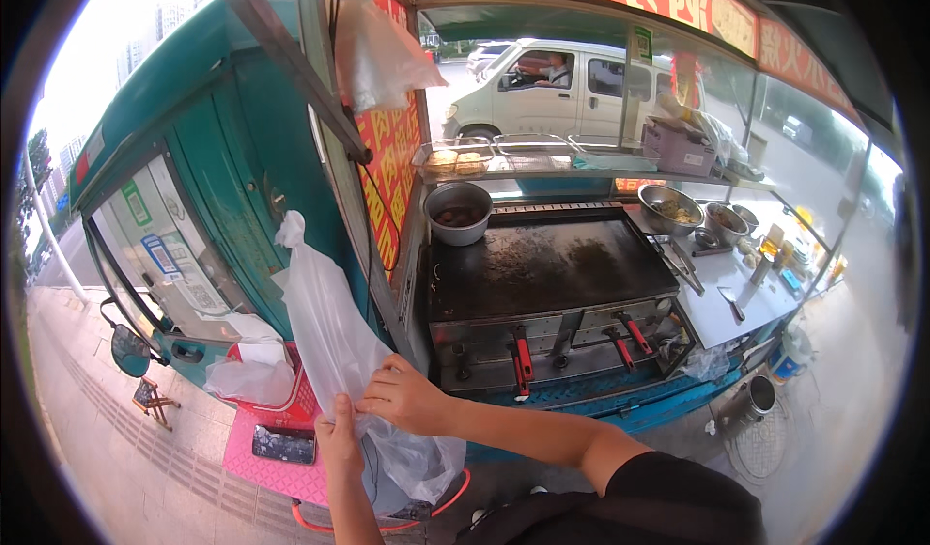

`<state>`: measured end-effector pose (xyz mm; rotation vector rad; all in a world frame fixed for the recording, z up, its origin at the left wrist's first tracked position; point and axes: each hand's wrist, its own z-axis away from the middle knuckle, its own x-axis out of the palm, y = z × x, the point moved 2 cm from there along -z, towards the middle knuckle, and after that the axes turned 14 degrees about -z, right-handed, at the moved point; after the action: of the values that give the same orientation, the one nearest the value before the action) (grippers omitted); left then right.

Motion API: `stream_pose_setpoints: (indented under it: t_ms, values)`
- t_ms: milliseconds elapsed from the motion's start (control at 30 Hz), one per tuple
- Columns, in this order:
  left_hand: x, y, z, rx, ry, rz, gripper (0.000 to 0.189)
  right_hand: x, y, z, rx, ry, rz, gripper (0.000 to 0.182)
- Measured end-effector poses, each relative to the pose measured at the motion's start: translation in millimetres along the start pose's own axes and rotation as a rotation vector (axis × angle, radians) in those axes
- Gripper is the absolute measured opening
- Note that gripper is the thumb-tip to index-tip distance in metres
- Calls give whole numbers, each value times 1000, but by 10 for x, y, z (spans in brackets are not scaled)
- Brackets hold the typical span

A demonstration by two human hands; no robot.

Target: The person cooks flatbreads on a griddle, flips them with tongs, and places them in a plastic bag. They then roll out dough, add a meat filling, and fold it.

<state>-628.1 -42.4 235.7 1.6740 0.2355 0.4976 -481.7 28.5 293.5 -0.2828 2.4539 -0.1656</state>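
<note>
Both hands grip a long translucent plastic bag (320,305), which hangs by its knotted top against the green cart's side. My left hand (340,436) pinches the plastic from below, thumb up. Just right of it, my right hand (403,396) has its fingers closed on the same sheet. The loose lower end of the bag spreads out below my right wrist. Beneath it stands a pink-topped surface (251,461) with a smartphone (284,445) lying on it. A red plastic basket (305,389) holding white bags stands behind the phone.
A flat griddle (559,261) bears a metal pot (458,214) at its back left corner. Red-handled levers (522,356) jut from its front. Steel bowls (670,209), tongs and a scraper (732,304) lie on the right-hand counter (708,320). A van (559,87) with a person inside stands beyond.
</note>
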Motion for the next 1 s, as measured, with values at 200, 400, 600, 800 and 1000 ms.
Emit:
stream_pose_setpoints:
  t_ms: [200,400,600,800,1000]
  values:
    - [402,-91,10,-255,-395,192,44,-325,-414,621,100,-350,94,4]
    - [1207,-75,-20,-317,-551,-165,22,-717,-862,1170,450,-670,-450,13]
    - [1152,214,194,-7,-773,-412,23,-1417,-424,734,667,133,-94,68]
    - [1061,315,208,-39,-708,-440,23,-1349,123,929,1133,-160,-736,58]
    - [959,234,205,47,-636,-601,25,-1173,185,990,1325,-259,-1070,35]
